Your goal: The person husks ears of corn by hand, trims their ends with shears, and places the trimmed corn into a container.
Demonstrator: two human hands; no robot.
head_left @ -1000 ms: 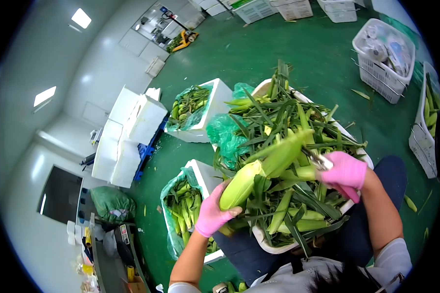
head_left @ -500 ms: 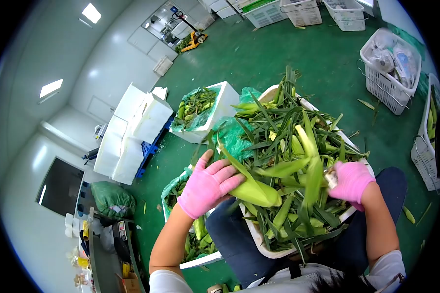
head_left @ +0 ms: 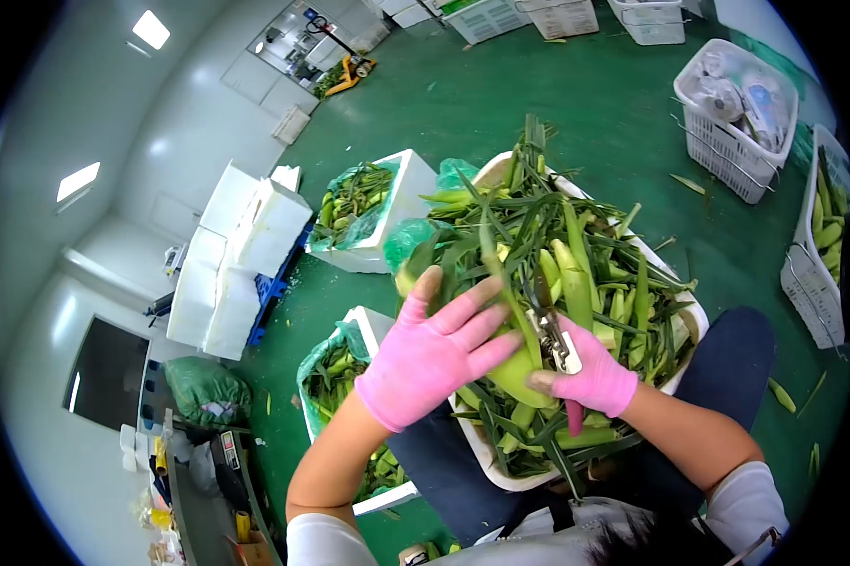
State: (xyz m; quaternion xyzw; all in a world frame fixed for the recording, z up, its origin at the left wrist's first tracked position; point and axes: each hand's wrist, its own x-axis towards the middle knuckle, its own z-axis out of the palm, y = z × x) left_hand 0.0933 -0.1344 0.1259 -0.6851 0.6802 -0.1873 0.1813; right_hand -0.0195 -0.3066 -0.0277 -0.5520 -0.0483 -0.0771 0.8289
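Observation:
My left hand (head_left: 444, 349), in a pink glove with a bare thumb tip, has its fingers spread along a green ear of corn (head_left: 517, 379). The ear is in its husk and partly hidden behind the fingers. My right hand (head_left: 590, 374), also pink-gloved, is wrapped round pruning shears (head_left: 559, 345) with silver metal parts. The shears' blades are close beside the ear's husk. Below both hands stands a white crate (head_left: 697, 325), heaped with corn ears and cut green leaves (head_left: 576, 222).
White foam boxes (head_left: 408, 179) of corn with green liners stand to the left. White foam boxes (head_left: 222, 283) sit on a blue pallet further left. At right are a basket of plastic bags (head_left: 732, 156) and a basket of corn (head_left: 807, 283). A pallet truck (head_left: 351, 71) stands far back.
My right hand has moved left with the shears, to the ear at my left hand. My left hand has shifted slightly right and up with the ear, whose leaves are blurred.

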